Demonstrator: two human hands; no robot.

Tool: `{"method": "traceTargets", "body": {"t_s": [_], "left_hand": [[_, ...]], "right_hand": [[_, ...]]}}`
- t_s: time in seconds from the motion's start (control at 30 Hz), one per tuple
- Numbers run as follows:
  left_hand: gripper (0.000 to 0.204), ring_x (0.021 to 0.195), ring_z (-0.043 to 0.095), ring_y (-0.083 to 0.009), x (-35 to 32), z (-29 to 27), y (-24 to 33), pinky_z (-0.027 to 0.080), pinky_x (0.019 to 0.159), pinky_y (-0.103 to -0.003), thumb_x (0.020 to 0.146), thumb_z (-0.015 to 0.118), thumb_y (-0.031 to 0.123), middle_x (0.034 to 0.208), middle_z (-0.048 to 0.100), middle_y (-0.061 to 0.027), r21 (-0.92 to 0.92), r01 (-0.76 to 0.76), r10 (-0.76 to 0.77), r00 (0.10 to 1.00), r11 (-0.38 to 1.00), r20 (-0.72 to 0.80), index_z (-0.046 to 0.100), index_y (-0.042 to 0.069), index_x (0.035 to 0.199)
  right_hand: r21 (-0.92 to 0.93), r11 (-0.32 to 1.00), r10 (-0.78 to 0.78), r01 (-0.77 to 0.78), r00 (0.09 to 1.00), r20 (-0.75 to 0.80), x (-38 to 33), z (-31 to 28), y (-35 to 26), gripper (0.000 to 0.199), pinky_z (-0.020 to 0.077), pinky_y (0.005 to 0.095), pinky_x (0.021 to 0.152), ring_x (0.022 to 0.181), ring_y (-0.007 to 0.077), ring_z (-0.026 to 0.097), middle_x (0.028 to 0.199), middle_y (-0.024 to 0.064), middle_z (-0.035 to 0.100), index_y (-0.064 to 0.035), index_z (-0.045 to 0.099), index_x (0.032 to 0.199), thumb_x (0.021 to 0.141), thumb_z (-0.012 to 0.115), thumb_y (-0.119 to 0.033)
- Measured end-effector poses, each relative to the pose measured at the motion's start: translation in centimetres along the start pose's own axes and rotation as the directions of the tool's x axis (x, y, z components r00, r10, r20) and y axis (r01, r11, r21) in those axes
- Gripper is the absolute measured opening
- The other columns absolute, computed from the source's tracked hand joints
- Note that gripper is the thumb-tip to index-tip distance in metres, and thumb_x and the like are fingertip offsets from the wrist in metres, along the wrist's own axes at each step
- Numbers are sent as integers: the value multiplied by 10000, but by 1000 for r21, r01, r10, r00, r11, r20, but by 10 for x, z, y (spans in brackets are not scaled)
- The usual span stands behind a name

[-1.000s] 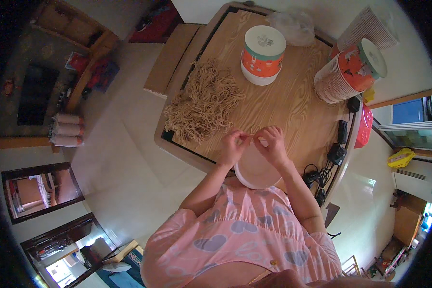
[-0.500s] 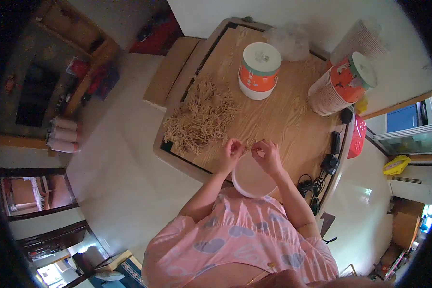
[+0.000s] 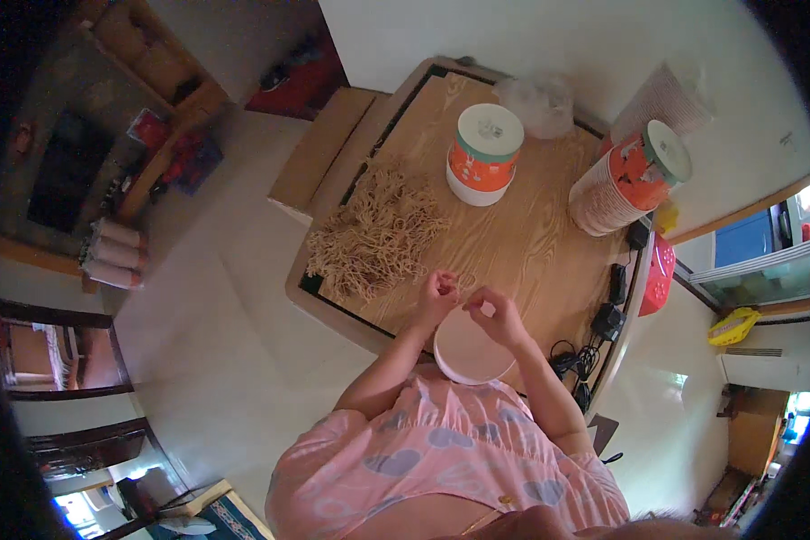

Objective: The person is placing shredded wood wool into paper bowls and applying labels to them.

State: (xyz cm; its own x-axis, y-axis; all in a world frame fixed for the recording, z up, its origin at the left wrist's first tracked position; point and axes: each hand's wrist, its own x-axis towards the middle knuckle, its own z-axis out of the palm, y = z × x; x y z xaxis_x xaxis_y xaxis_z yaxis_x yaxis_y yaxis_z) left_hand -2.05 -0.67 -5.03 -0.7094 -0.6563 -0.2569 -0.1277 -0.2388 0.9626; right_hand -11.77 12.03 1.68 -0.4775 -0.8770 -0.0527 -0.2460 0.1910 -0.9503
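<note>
My left hand [image 3: 437, 297] and my right hand [image 3: 498, 317] are close together over the far rim of a white round bowl [image 3: 471, 351], which sits at the table's near edge against my clothes. Both hands are closed in a pinch. A thin tan strand [image 3: 464, 286] shows between the fingertips, though its ends are hard to make out. Just beyond my left hand lies a tangled heap of tan, twine-like strands [image 3: 376, 225], similar in colour to the pinched piece.
Farther back on the wood-grain table [image 3: 535, 234] stands an upturned orange paper tub [image 3: 483, 162] on a white base. Stacked paper tubs [image 3: 610, 189] lean at the right, near a clear plastic bag [image 3: 538, 101]. Black cables and adapters [image 3: 594, 337] line the right edge.
The whole view has shifted, so the table sits lower in the picture. Both hands stay pinched above the bowl; the right one has come slightly down and toward the left.
</note>
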Motion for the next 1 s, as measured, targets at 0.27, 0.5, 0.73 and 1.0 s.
{"method": "traceTargets", "body": {"t_s": [0.27,0.5,0.73,1.0], "left_hand": [[330,636,527,-118,42,-35,-119,454,534,-254,684,565,-45,776,523,-15,110,-349,366,874,931,-319,481,69,982],[244,765,567,-118,2,-7,51,462,717,-266,754,626,76,857,588,-31,232,-273,288,957,934,-29,582,49,992],[198,802,586,-96,-14,24,133,468,754,-244,804,615,96,868,630,-55,-167,-154,189,956,974,224,618,9,982],[139,776,610,-104,-18,30,158,491,712,-243,794,608,50,849,648,-66,50,-326,296,903,944,312,636,-19,911]], "right_hand": [[279,957,-68,83,996,-62,3,-13,-8,81,442,237,668,746,106,554,786,-6,564,-39,563,907,850,565,-97],[422,905,114,-40,982,-151,13,-45,-44,74,418,237,810,876,112,556,885,36,594,-18,547,896,861,550,-83],[453,891,100,20,966,-238,29,-42,-78,97,392,208,634,700,60,508,789,-2,582,-32,574,842,840,595,-126],[745,667,203,2,962,-184,27,-54,-105,76,404,225,637,701,75,514,769,-6,559,-39,565,821,844,573,-111]]}}
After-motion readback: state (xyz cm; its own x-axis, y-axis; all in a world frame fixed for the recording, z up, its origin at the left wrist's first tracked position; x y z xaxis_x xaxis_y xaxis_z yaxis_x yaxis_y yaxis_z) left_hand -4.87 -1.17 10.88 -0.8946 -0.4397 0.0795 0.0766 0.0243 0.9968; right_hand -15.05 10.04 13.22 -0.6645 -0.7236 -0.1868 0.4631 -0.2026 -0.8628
